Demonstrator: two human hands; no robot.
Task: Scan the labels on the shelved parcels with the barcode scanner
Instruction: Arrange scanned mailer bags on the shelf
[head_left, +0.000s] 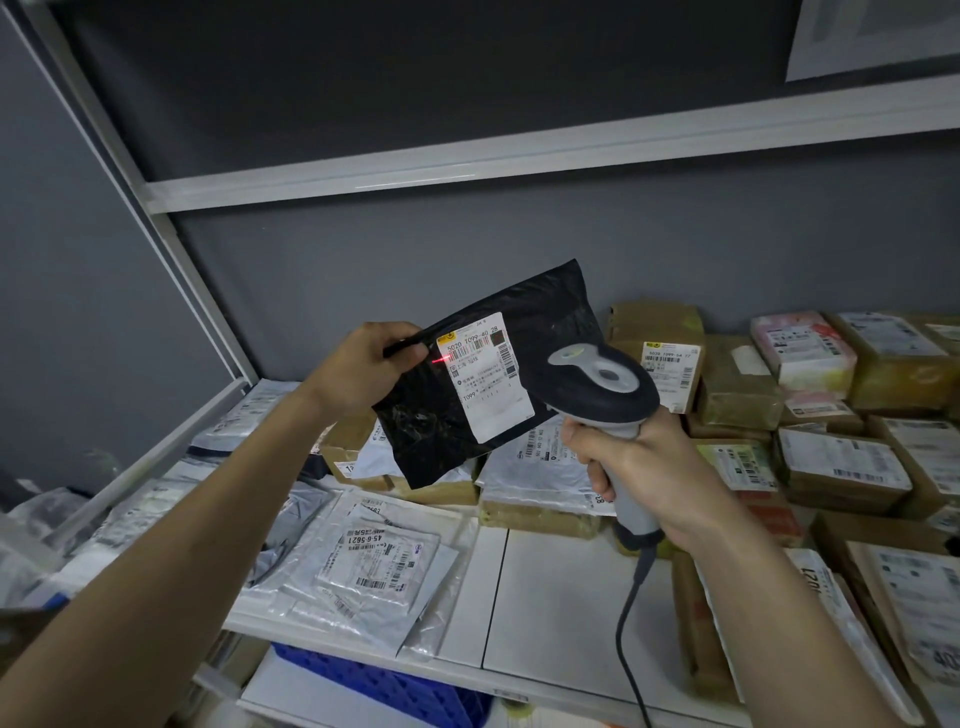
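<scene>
The left hand pinched the black parcel by its nine o'clock edge, raised above the shelf. A red scan line lay on its white label. At four o'clock of the parcel, the right hand gripped the barcode scanner, fingers wrapped around its handle.

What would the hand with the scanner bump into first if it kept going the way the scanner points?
Probably the black parcel that the left hand holds up. The scanner in the right hand aims at its white label, where a red line glows. How far apart they are is hard to tell.
</scene>
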